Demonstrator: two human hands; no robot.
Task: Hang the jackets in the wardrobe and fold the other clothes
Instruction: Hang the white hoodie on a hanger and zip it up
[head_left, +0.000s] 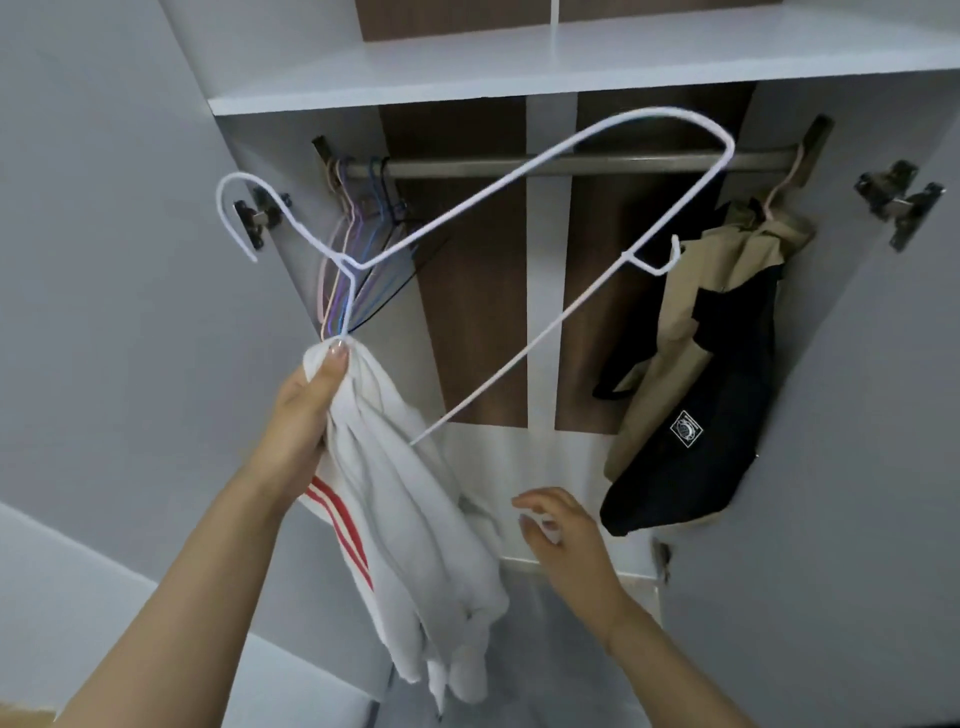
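A white jacket (415, 499) and white hanger (467, 208) are gripped together by the left hand (306, 410), while the right hand (561, 535) is held loosely open, empty, before the wardrobe (467, 67).

The left arm is raised from the lower left, and the left hand (306, 405) is closed in a grip, the thumb laid upward along what is held. The right arm is stretched up from the lower right. The right hand (563, 540) is held lower, its fingers (530, 501) loosely curled and parted, nothing gripped.
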